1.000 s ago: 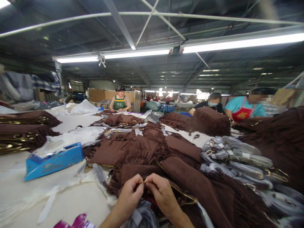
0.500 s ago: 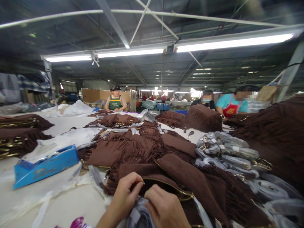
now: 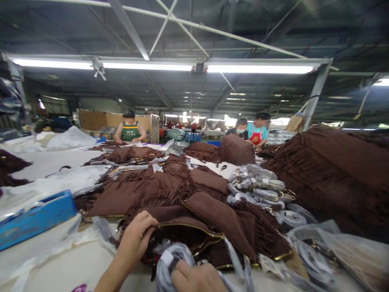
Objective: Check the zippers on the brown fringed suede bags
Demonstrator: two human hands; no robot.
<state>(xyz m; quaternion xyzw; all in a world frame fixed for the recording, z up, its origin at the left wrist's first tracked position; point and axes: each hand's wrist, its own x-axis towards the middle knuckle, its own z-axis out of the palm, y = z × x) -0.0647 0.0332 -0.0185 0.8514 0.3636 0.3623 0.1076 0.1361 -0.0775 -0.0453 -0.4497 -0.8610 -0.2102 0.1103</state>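
Nearest me, the right hand has its fingers closed on the right side of a wrapped coil, whose near end drops out of view. The coil sits just on the wearer's side of the brown bag, before its gaping mouth; whether its far edge is already past the near lip, I can't tell. The mouth's long axis runs left to right, across the line from coil to bag. The left hand pinches the rim at the left end, keeping clear of the coil. Beyond lie more fringed bags, between a blue dispenser and a heap of wrapped straps. Farther off, a green-aproned worker stands behind the table.
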